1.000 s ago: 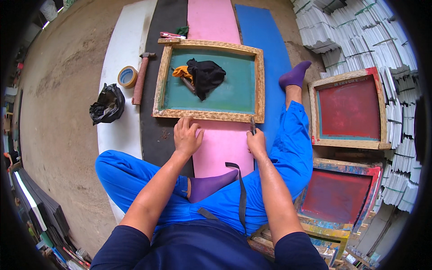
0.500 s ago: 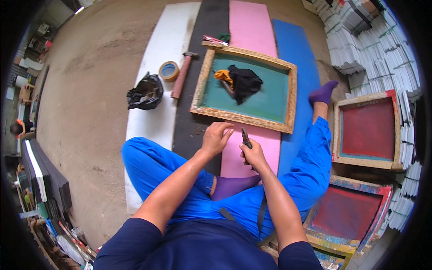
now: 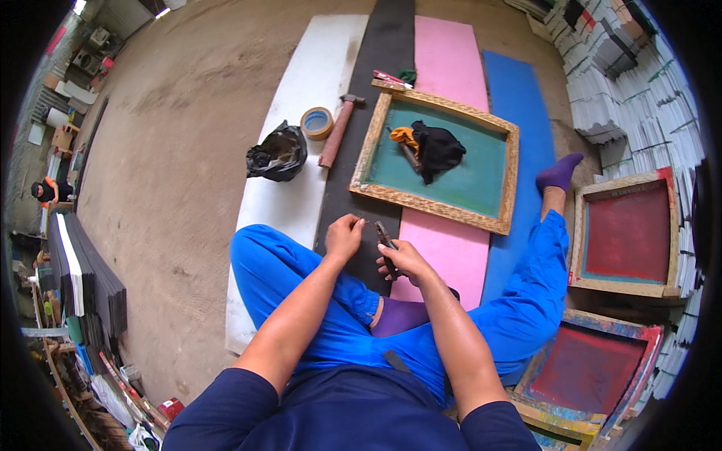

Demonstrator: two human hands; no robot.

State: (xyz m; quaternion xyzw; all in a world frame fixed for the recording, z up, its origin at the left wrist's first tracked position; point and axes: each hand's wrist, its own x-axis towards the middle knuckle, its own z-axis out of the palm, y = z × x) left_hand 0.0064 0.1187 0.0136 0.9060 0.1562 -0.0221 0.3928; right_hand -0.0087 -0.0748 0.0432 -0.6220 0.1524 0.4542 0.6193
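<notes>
My right hand (image 3: 406,261) is wrapped round a pair of pliers (image 3: 385,239), their dark jaws pointing up and away from me. Beside the jaws, my left hand (image 3: 344,237) is closed in a pinch. A tiny thin thing seems to stick out at its fingertips, too small to name. Beyond both hands lies a wooden screen frame (image 3: 432,207) with green mesh. On the mesh rest a black cloth (image 3: 440,148), an orange cloth (image 3: 404,136) and a thin brownish piece partly under the cloth. Neither hand touches the frame.
Left of the frame are a hammer (image 3: 337,134), a roll of tape (image 3: 317,123) and a black plastic bag (image 3: 278,152). White, black, pink and blue sheets lie under me. Red-meshed frames (image 3: 624,233) and stacked white sheets (image 3: 602,105) stand right. Another person (image 3: 51,190) is far left.
My left hand has gone from loosely spread fingers to a pinch and sits nearer my body. The pliers remain in my right hand. The whole view has shifted, moving the scene rightward.
</notes>
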